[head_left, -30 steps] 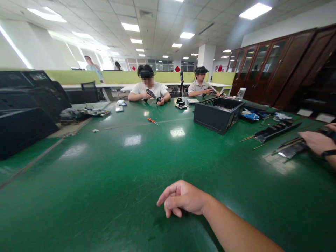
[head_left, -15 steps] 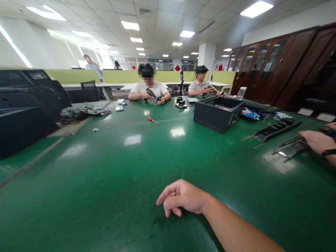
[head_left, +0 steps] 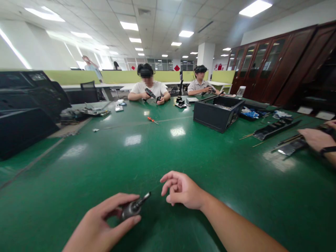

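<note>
Left hand [head_left: 101, 221] has popped into view since the last frame, and it brought a small dark tool [head_left: 129, 210] with it. Grip on that side is narrow-ish: I've got the tool pinched between thumb and fingers, with its metal tip [head_left: 145, 198] angled up and over toward my right hand [head_left: 183, 190], not touching it. Can't tell if the tool touches the green table [head_left: 120, 157]. That right hand shifted a touch too and its fingers spread a bit; it's holding nothing, loosely open.

Rest of the bench, fwiw: an orange-handled screwdriver [head_left: 151, 120] is lying farther out, well apart from both my hands, and a black open case [head_left: 209, 117] sits right of it. Across from me, a person in a white shirt [head_left: 149, 88] has a power drill [head_left: 150, 92]. Someone else's hand [head_left: 315, 137] is at the right edge, near some thin rods [head_left: 287, 140].
</note>
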A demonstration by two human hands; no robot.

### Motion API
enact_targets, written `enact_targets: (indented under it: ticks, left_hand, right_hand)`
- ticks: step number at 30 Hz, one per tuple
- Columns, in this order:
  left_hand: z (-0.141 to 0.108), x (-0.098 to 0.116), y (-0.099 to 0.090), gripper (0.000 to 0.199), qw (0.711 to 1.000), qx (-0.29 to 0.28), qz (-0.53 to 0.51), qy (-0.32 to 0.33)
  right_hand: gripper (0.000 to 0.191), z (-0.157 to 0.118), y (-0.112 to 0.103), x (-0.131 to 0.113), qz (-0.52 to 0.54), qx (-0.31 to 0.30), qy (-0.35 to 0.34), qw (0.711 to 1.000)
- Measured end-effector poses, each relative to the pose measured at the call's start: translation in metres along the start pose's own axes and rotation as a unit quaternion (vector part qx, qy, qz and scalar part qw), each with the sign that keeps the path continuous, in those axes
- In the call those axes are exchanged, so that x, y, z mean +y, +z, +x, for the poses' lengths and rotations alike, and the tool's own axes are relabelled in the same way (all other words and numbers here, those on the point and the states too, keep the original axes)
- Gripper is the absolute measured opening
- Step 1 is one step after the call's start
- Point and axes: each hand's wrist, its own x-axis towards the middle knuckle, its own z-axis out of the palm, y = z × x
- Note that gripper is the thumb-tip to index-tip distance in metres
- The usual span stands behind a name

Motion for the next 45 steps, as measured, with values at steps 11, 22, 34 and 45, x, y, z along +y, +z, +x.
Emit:
enact_targets:
  ticks: [11, 22, 34, 45]
  left_hand:
    - [0.016, 0.004, 0.056, 0.024, 0.996, 0.044, -0.039, 0.070]
    - [0.014, 0.003, 0.061, 0.021, 0.992, 0.036, -0.046, 0.112]
    - [0.013, 0.009, 0.062, 0.020, 0.988, 0.056, -0.056, 0.135]
    - [0.010, 0.010, 0.064, 0.018, 0.989, 0.060, -0.049, 0.126]
  right_hand:
    - [0.036, -0.006, 0.010, -0.004, -0.250, 0.063, -0.040, 0.965]
    - [0.023, -0.010, 0.012, -0.007, -0.291, 0.058, -0.034, 0.954]
    - [0.016, -0.010, 0.012, -0.010, -0.332, 0.058, -0.067, 0.939]
    - [0.011, -0.011, 0.011, -0.013, -0.343, 0.045, -0.051, 0.937]
